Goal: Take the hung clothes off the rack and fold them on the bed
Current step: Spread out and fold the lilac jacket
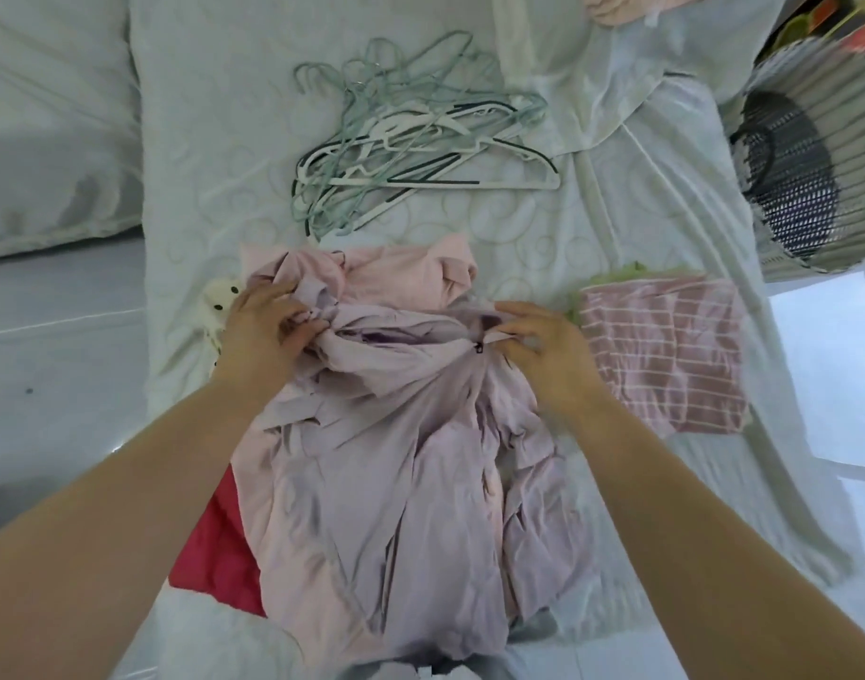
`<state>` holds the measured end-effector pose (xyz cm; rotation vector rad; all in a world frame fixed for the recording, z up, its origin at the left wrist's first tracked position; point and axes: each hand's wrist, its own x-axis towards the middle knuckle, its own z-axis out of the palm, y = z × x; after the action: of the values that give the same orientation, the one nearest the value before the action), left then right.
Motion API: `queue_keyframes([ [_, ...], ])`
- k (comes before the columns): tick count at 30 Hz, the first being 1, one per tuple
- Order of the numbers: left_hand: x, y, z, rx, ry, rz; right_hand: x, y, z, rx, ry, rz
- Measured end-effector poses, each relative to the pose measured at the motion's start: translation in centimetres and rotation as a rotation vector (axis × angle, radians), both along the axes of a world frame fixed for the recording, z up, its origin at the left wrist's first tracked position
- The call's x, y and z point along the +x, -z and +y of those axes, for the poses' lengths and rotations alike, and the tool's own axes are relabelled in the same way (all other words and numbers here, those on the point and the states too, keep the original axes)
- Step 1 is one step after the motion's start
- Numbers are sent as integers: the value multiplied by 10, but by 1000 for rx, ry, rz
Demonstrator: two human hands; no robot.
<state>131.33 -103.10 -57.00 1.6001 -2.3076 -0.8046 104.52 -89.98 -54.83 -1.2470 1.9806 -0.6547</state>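
Lilac garment [396, 458] gripped by left hand [268, 326], right hand [543, 350]

crumpled lilac garment [396, 458], on white bed [543, 228]

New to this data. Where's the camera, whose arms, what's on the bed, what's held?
No machine here: a person's two bare hands. The one picture comes from a wide-angle camera worn on the head, looking down, so the arms enter from below. The left hand grips bunched fabric of a lilac garment lying on the bed; the right hand pinches it by the zip. Beyond lies a pink garment, to the right a folded striped piece, farther back a heap of empty hangers. A mesh basket sits at the far right.
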Motion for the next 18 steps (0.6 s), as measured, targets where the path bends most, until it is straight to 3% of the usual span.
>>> queue_keyframes([
  [3, -12, -48, 2, 119, -132, 223, -20, -47, 15, 31, 89, -88],
  [8, -27, -114, 2, 200, -65, 285, -35, -109, 38, 133, -8, 22],
  [14, -34, -155, 21, 254, 162, 202, -20, -125, 74, 464, -254, 211],
  [18, -35, -165, 49, 399, 266, 136, 4, -122, 102, 566, -315, 124],
])
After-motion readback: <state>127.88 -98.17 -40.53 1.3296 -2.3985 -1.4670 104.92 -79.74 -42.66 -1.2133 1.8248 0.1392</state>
